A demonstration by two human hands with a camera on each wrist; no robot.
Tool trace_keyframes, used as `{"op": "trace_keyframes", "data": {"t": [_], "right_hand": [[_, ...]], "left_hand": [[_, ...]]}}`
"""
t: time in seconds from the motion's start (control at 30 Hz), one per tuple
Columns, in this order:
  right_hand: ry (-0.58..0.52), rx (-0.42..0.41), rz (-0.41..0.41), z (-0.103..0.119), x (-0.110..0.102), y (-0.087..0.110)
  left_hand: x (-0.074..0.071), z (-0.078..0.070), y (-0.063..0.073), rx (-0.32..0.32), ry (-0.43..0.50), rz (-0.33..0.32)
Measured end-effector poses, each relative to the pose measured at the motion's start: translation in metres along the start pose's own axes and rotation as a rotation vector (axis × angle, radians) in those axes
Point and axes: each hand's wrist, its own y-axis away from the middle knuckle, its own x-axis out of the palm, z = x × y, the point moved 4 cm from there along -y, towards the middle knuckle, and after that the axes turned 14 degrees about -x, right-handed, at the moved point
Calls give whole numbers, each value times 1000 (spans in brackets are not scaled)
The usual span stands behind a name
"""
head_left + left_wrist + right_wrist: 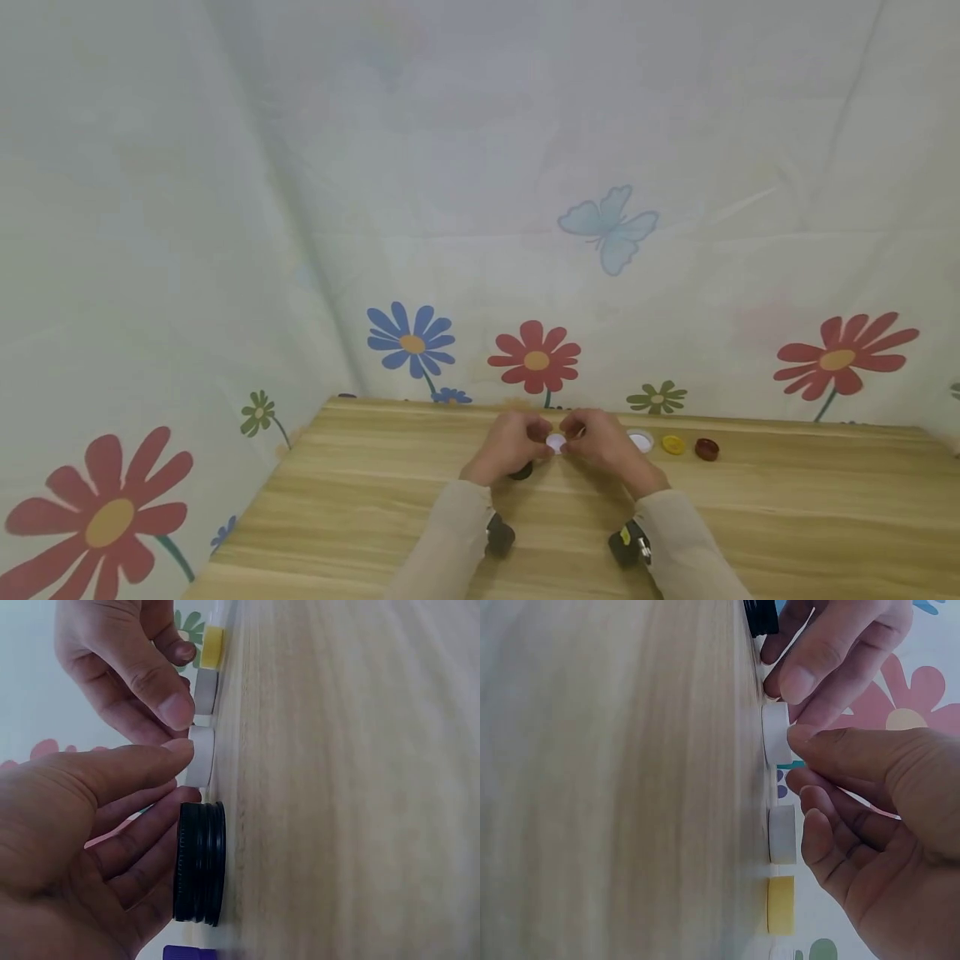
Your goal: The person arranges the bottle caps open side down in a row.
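Observation:
In the head view a small white bottle cap point(555, 442) is between my two hands, low at the wooden table. My left hand point(513, 446) pinches it from the left, thumb on its edge, as the left wrist view shows. From the other side my right hand point(603, 446) grips the same cap with thumb and fingertips. Beside the left hand's curled fingers stands a black ribbed lid point(200, 862), partly covered by that hand in the head view. A second white cap point(782, 834) lies on the table by the right hand's fingers.
Right of the hands, a yellow cap point(672, 445) and a dark red cap point(707, 450) continue the row. Part of a purple cap point(187, 952) shows beyond the black lid. A flower-printed cloth point(480, 208) hangs behind the wooden table point(787, 517).

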Motion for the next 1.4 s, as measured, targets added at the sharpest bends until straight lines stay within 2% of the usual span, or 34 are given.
{"op": "trace_keyframes", "data": {"t": [0.33, 0.77, 0.87, 1.0, 1.27, 1.4], "right_hand": [[26, 31, 11, -2, 6, -2], [34, 37, 14, 0, 3, 0], [39, 16, 6, 2, 0, 0], [18, 13, -5, 6, -6, 0], [-55, 110, -10, 8, -15, -1], [-76, 86, -23, 10, -19, -2]], "left_hand": [[1, 2, -1, 13, 9, -12], [0, -3, 1, -1, 22, 3], [-1, -4, 1, 12, 36, -3], [-5, -5, 2, 38, 41, -32], [-11, -6, 6, 74, 54, -77], [-14, -6, 8, 81, 90, -79]]}}
